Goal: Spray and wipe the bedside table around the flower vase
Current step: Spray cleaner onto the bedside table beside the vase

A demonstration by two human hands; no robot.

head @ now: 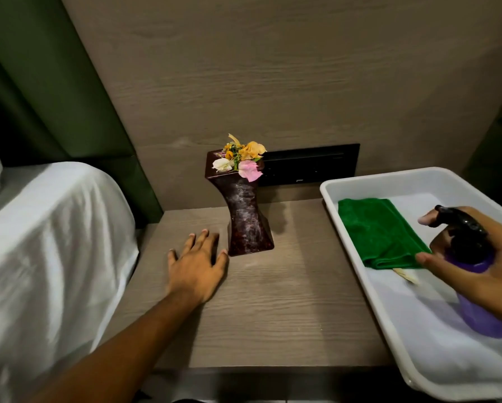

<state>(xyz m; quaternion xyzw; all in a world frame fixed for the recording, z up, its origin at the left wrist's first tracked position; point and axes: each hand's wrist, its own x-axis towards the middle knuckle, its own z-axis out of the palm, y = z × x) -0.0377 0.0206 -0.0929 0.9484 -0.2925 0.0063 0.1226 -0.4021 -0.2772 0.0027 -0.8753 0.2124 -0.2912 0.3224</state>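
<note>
Spread flat on the table, the left hand is released, its thumb touching the flower vase at twelve o'clock. At three o'clock, a purple spray bottle is grasped in the right hand's grip over the white tray, beside a green cloth.

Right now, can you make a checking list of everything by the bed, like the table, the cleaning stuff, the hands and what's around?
Surface: wood-grain bedside table top, no spray seen on it.
Job's things: dark mottled flower vase upright on the table; folded green cloth and purple spray bottle in the white plastic tray.
Clutter: pale stick-like item in the tray, unclear.
Hands: left hand flat on the table beside the vase base; right hand gripping the bottle's black trigger head.
Cables: nothing seen.
Surroundings: white-sheeted bed, green headboard, black wall panel.
</note>
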